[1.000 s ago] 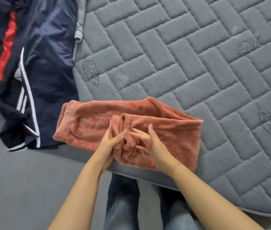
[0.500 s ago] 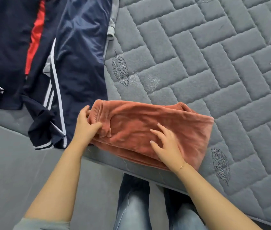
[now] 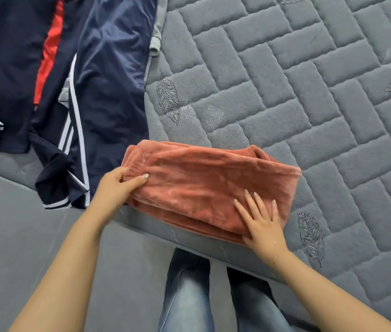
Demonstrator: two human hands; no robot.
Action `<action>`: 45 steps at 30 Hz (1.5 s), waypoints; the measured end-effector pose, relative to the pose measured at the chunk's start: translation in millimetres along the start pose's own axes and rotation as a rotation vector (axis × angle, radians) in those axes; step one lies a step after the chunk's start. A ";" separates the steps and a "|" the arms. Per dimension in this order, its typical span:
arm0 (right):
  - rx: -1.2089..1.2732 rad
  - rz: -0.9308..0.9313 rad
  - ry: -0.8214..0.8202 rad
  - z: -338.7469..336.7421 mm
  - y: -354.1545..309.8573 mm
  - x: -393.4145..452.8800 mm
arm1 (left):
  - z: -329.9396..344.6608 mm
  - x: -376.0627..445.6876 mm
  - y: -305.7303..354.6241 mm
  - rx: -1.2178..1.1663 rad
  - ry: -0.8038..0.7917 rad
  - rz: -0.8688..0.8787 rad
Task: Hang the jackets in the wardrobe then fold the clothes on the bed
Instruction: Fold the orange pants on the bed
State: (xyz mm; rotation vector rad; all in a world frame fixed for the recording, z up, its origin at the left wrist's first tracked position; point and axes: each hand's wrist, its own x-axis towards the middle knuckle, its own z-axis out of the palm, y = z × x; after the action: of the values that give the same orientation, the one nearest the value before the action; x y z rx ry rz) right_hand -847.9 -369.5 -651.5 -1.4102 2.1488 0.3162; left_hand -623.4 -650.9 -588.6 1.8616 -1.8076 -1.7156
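A rust-orange fleece garment point(image 3: 204, 183) lies folded into a thick rectangle near the front edge of the grey quilted bed point(image 3: 309, 92). My left hand point(image 3: 118, 185) pinches the fold's left end, thumb on top and fingers underneath. Flat on the garment's lower right corner lies my right hand point(image 3: 261, 221), fingers spread, pressing down. Navy sports clothes point(image 3: 108, 75) with white stripes and a red panel lie unfolded to the left, partly hanging over the bed's edge.
A small grey garment point(image 3: 156, 39) peeks out beside the navy clothes. The grey floor point(image 3: 22, 236) lies below the bed's edge. My legs in blue jeans point(image 3: 185, 295) stand against the bed.
The bunched part of the orange garment has been folded over and flattened. My left hand moved to its left end, my right hand slid to its lower right corner and spread flat.
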 end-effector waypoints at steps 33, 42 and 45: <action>1.884 0.362 -0.101 -85.5 43.4 -0.4 | 162.1 -94.9 -1.4 -0.534 -0.466 -0.132; 1.821 0.345 0.058 -152.9 -142.7 80.9 | 59.1 -123.6 -30.4 -0.734 -0.141 0.059; 1.725 0.269 -0.061 -152.4 -193.1 108.2 | 48.7 -100.5 -38.1 -0.812 0.083 0.050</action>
State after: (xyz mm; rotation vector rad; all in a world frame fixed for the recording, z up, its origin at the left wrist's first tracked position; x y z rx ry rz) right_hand -754.2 -607.0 -567.4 -0.0763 1.5346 -1.1289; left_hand -602.1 -536.7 -568.2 1.4726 -0.8799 -1.8991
